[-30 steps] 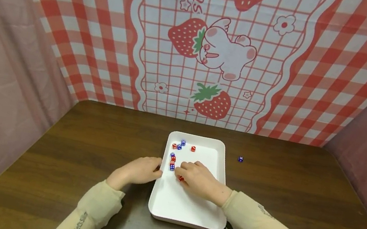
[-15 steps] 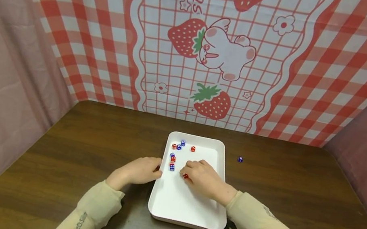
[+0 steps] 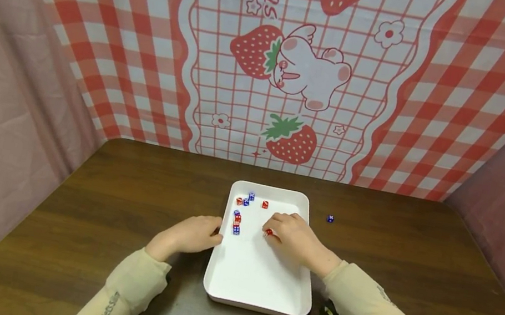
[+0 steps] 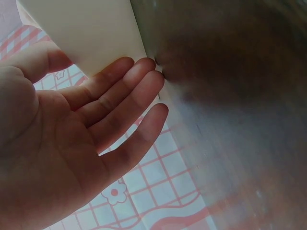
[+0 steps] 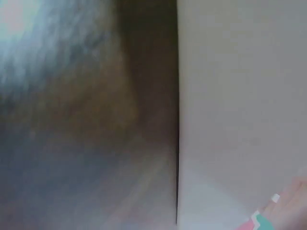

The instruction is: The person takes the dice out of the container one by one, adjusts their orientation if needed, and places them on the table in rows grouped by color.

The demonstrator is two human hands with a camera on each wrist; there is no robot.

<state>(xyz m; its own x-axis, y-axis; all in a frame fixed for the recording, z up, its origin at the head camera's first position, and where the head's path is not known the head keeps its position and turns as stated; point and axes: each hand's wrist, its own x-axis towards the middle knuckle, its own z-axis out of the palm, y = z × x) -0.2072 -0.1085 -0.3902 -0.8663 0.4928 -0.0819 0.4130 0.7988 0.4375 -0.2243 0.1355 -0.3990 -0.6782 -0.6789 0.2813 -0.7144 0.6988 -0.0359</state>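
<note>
Inside a white tray (image 3: 255,287), my right hand (image 3: 295,237) pinches a red die (image 3: 268,232) with white pips, fingers pointing down and left. My left hand (image 3: 192,234) rests at the tray's left wall. In the left wrist view, the left fingers (image 4: 144,91) lie nearly straight, their tips by the tray's outer side (image 4: 91,28). Along the tray's left inner side stands a short row of blue and red dice (image 3: 237,223). Behind it sit a red die (image 3: 240,201) and two blue dice (image 3: 249,199). Another red die (image 3: 265,204) lies apart near the back.
A lone blue die (image 3: 330,218) lies on the brown wooden table (image 3: 384,243), right of the tray. A red-and-white checked strawberry cloth (image 3: 302,76) hangs behind the table. Pink curtains hang on both sides.
My right hand has moved back and right across the tray, carrying the red die away from the row. The left hand and the other dice have stayed put.
</note>
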